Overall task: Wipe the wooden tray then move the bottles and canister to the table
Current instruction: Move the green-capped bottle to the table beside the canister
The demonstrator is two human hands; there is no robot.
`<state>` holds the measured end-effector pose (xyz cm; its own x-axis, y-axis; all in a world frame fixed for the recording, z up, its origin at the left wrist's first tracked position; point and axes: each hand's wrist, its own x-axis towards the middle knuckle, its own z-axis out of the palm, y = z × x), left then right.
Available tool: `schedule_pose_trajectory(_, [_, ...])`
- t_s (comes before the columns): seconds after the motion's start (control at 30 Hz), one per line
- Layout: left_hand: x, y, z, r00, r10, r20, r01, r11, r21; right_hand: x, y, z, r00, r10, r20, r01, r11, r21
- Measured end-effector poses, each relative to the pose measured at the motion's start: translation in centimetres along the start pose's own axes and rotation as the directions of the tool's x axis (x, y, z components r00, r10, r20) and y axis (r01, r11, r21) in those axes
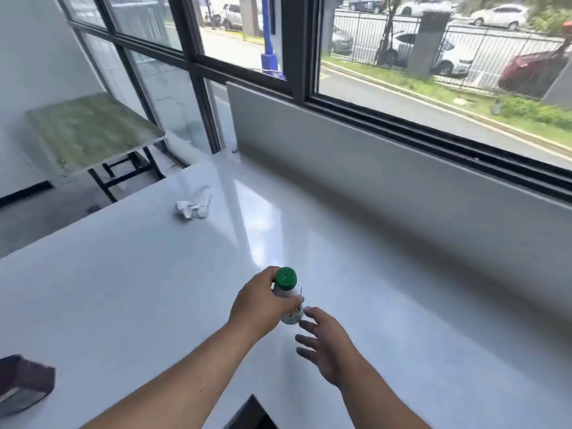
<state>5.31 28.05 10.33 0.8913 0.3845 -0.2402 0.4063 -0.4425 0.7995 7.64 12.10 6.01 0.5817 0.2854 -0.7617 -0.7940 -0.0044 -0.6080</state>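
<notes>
Holding a green-capped bottle [288, 297] upright over the white bench [123, 289] in the left hand [260, 308], thumb and fingers wrapping the body just under the cap, probably so that the base meets the surface flat and the bottle stands without tipping. Keeping the left grip closed round the bottle, snug enough that most of the label is hidden behind the fingers; whether the base is touching the bench yet or hanging just above it cannot be told, being covered by the hands. Hovering the right hand [328, 345] just beside the lower part of the bottle, fingers spread and loosely curved, grip wide open and holding nothing; fingertips lying very near the bottle's side, contact not clear. Likely standing by to steady the bottle as it is set down, or getting ready to go for the next item. Placing it well out on the open middle of the bench, apart from the crumpled white paper [193, 205] lying farther off toward the window [402, 72], which presumably served for the wiping and is now set aside out of the way. Leaving a dark object [24, 385] at the lower left edge, too blurred to name. Seeing no wooden tray, canister or other bottles here, so judging the moving stage as under way rather than finished.
</notes>
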Motion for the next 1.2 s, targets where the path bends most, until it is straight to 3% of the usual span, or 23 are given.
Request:
schedule_pose_trajectory(0.4, [-5.8, -16.6, -20.8, 0.927, -0.237, -0.291, 0.232, 0.971, -0.054, 1.9, 8.6, 24.9, 0.954, 0.152, 0.257, -0.066, 0.947, -0.314])
schedule_pose_trajectory(0.63, [-8.4, -24.6, -28.2, 0.858, -0.325, -0.398, 0.325, 0.943, -0.07, 2.1, 14.3, 35.2, 0.926, 0.232, 0.298, -0.095, 0.907, -0.411])
schedule_pose_trajectory(0.87, [-9.8, -29.4, -30.9, 0.839, -0.361, -0.407, 0.357, 0.93, -0.088, 2.7, 18.1, 39.9, 0.905, 0.269, 0.329, -0.093, 0.88, -0.465])
schedule_pose_trajectory(1.2, [-9.3, -30.0, -30.6, 0.875, -0.374, -0.307, 0.378, 0.925, -0.047, 3.0, 18.6, 38.7, 0.932, 0.237, 0.272, -0.074, 0.863, -0.499])
